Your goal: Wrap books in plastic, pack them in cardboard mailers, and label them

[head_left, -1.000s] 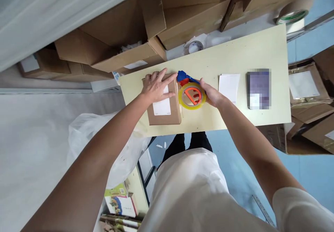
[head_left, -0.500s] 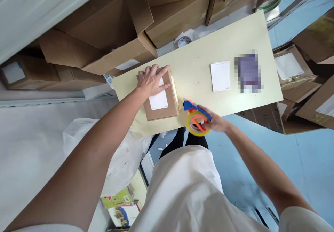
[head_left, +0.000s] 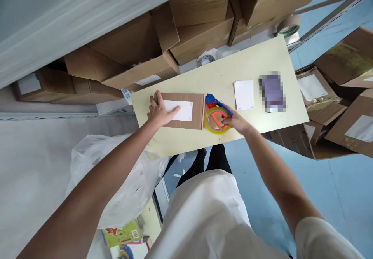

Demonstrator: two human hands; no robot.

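A small brown cardboard box with a white label lies on the pale yellow table. My left hand presses flat on its left end, fingers stretched over the label. Right beside the box sits a tape dispenser with a blue and red handle and a yellowish roll of clear tape. My right hand grips it from the right side, the dispenser touching the box's right edge.
A white card and a purple item lie further right on the table. Large cardboard boxes crowd the far side, with tape rolls among them. More boxes stand right. A white plastic bag hangs below left.
The box has been turned so its long side runs left to right. My right hand brought the tape dispenser from the table's near edge back up against the box's right end.
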